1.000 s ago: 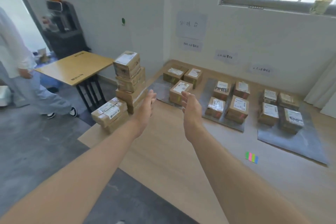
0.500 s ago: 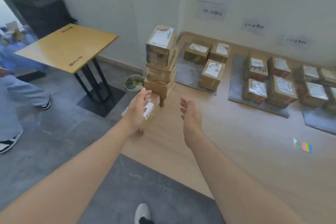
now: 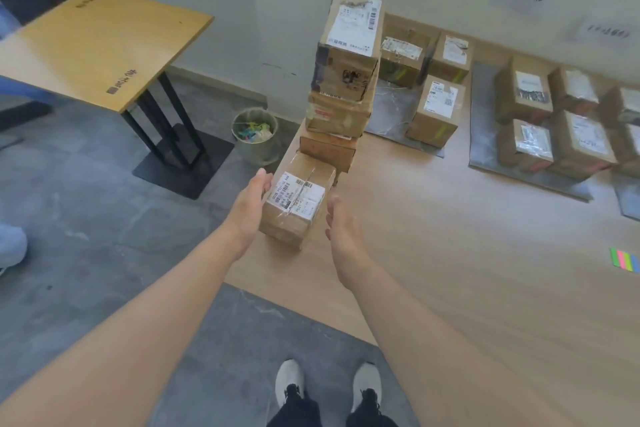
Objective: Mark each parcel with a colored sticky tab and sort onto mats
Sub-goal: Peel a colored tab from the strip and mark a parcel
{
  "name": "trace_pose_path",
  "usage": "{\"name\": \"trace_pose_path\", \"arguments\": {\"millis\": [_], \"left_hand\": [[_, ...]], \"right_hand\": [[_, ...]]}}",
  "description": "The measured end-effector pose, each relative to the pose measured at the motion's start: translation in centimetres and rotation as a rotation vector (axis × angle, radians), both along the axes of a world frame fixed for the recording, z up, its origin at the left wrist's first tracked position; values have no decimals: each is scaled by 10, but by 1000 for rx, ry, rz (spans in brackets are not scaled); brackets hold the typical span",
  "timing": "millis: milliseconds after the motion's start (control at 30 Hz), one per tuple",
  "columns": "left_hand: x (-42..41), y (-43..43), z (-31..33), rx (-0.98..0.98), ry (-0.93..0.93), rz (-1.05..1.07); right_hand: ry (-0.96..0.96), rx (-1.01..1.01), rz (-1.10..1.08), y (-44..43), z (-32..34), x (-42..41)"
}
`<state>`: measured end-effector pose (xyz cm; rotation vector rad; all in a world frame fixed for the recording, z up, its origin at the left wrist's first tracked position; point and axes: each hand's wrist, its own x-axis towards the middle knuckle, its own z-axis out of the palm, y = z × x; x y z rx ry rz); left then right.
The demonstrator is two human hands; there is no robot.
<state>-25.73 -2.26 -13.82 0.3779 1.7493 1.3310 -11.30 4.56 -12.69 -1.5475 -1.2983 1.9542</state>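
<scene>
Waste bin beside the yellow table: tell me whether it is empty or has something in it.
Not empty. The waste bin holds a loose heap of colored scraps, seen through its open top.

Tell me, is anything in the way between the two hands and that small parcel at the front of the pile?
Nothing visible. The left hand and right hand flank the small parcel, both open, with no object between. The tall stack stands behind it, not in the path.
</scene>
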Motion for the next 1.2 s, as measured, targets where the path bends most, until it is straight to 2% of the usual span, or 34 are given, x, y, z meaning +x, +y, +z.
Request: {"name": "trace_pose_path", "arguments": {"millis": [267, 433, 600, 767, 933, 1200], "left_hand": [[-9, -3, -19, -7, -21, 55], [3, -9, -6, -15, -2, -21], [15, -14, 7, -5, -12, 1], [42, -18, 24, -3, 3, -14], [79, -3, 57, -9, 35, -132], [192, 56, 71, 25, 56, -185]], "right_hand": [[39, -4, 33, -10, -19, -12], [49, 2, -16, -15, -13, -6], [64, 61, -55, -22, 5, 13], [51, 97, -120, -26, 23, 45], [102, 84, -205, -18, 46, 91], [118, 153, -261, 31, 61, 205]]}}
